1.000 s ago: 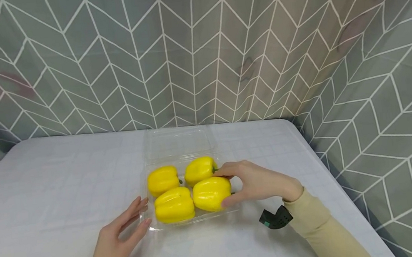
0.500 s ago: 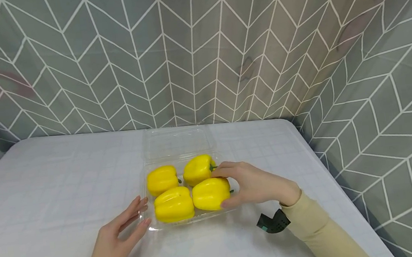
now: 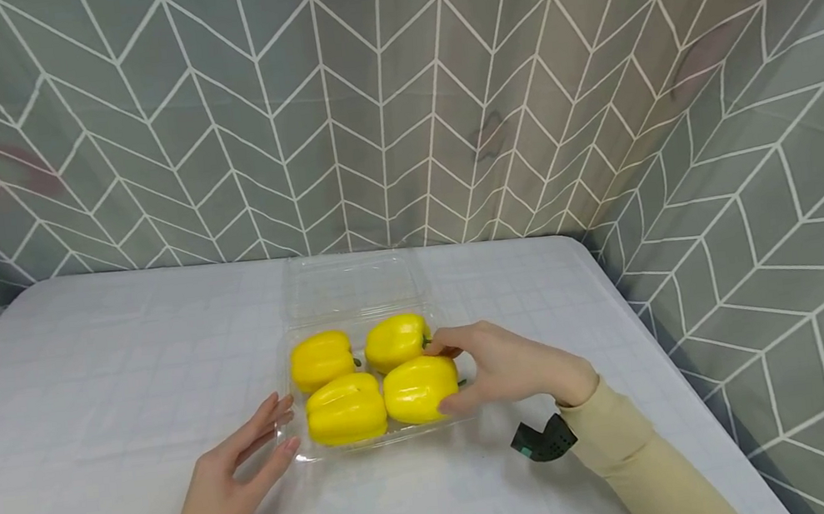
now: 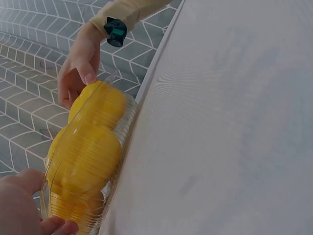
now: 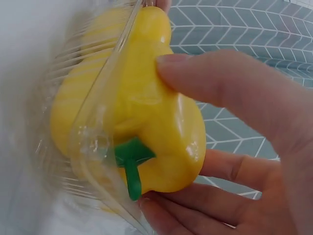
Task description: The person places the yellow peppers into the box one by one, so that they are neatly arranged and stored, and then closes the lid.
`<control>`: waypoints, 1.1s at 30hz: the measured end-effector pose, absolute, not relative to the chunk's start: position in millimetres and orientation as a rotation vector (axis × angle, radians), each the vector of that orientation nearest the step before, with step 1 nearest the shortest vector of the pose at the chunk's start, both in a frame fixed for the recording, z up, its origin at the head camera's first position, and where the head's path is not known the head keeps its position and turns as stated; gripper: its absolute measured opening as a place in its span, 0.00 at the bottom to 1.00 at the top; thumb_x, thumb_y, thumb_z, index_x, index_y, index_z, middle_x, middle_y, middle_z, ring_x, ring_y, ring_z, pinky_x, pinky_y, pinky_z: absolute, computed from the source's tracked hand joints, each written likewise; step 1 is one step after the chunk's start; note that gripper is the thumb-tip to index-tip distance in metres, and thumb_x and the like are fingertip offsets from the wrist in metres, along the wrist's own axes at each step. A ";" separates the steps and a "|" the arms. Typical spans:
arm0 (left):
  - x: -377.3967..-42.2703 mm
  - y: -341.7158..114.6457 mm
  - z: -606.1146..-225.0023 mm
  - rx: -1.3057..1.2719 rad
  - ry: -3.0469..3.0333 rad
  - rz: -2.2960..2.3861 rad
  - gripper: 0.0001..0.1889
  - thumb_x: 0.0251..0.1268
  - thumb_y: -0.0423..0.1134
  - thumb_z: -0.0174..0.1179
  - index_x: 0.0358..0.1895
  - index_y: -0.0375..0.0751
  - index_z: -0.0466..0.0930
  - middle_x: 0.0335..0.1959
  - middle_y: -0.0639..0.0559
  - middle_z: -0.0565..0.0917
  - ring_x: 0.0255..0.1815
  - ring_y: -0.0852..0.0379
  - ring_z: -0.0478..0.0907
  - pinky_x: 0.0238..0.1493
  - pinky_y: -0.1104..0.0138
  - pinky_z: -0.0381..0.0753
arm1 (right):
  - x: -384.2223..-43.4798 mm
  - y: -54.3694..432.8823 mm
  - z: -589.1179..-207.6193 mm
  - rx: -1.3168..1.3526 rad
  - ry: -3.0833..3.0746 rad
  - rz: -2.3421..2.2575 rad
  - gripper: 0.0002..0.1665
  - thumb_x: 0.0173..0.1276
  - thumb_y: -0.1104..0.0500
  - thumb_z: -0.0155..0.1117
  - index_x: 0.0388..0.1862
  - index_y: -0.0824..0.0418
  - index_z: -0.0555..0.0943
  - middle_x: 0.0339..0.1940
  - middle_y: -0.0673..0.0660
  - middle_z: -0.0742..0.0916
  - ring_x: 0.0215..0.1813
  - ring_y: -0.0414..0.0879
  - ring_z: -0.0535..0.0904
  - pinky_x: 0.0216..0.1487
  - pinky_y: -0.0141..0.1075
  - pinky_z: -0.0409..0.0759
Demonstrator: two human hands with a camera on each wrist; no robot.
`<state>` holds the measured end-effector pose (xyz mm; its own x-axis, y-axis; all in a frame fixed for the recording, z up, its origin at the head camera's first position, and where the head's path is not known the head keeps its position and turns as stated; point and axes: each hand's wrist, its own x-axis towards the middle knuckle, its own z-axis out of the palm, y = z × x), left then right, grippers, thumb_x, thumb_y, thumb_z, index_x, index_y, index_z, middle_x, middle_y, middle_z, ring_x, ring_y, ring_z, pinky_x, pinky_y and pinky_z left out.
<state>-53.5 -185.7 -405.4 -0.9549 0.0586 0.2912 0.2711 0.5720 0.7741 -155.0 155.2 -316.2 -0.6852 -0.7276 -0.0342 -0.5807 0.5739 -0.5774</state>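
Several yellow bell peppers lie in two rows in a clear plastic clamshell box (image 3: 355, 286). My right hand (image 3: 509, 364) holds the front right bell pepper (image 3: 421, 390) by its stem end, thumb on the near side and fingers on the far side. In the right wrist view its green stem (image 5: 132, 166) hangs beside the box rim. The fingers also reach close to the back right bell pepper (image 3: 396, 342). My left hand (image 3: 228, 481) rests its extended fingers and thumb against the box's left wall. Near it lie the front left bell pepper (image 3: 345, 410) and the back left one.
The box lid lies folded back toward the far edge of the white-covered table (image 3: 129, 362). A grey curtain (image 3: 352, 112) with white chevron lines hangs behind and on the right. A black wrist camera (image 3: 544, 440) sticks out under my right sleeve.
The back right pepper tipped up slightly, then settled lower. My right hand has shifted a little left with the front right pepper. The left hand stays at the box.
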 end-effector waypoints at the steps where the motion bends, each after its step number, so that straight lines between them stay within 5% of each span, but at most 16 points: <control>1: -53.4 -185.6 -405.5 -0.277 -2.570 -1.326 0.32 0.68 0.42 0.66 0.73 0.40 0.68 0.63 0.56 0.81 0.56 0.76 0.77 0.56 0.88 0.72 | -154.7 155.3 -315.8 -1.094 2.552 -0.781 0.33 0.57 0.50 0.78 0.59 0.59 0.80 0.53 0.48 0.86 0.55 0.43 0.80 0.61 0.47 0.81; 19: -55.2 -187.2 -404.7 -0.269 -2.617 -1.278 0.32 0.64 0.45 0.69 0.71 0.44 0.72 0.60 0.59 0.83 0.55 0.78 0.76 0.54 0.92 0.69 | -161.0 151.2 -327.4 -1.215 2.461 -0.952 0.32 0.56 0.51 0.80 0.58 0.62 0.83 0.52 0.51 0.84 0.51 0.40 0.81 0.57 0.38 0.84; 33: -54.4 -187.5 -405.6 -0.199 -2.625 -1.376 0.33 0.67 0.47 0.66 0.73 0.45 0.68 0.64 0.60 0.80 0.57 0.78 0.75 0.54 0.86 0.76 | -164.0 154.6 -324.8 -1.197 2.448 -0.863 0.34 0.60 0.46 0.77 0.62 0.57 0.80 0.53 0.46 0.82 0.53 0.39 0.79 0.59 0.42 0.83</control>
<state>-54.4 -187.5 -405.6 -0.9764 0.0386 0.2123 0.1966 0.5650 0.8013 -164.0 154.6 -324.8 -0.6165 -0.7873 0.0088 -0.6186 0.4775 -0.6239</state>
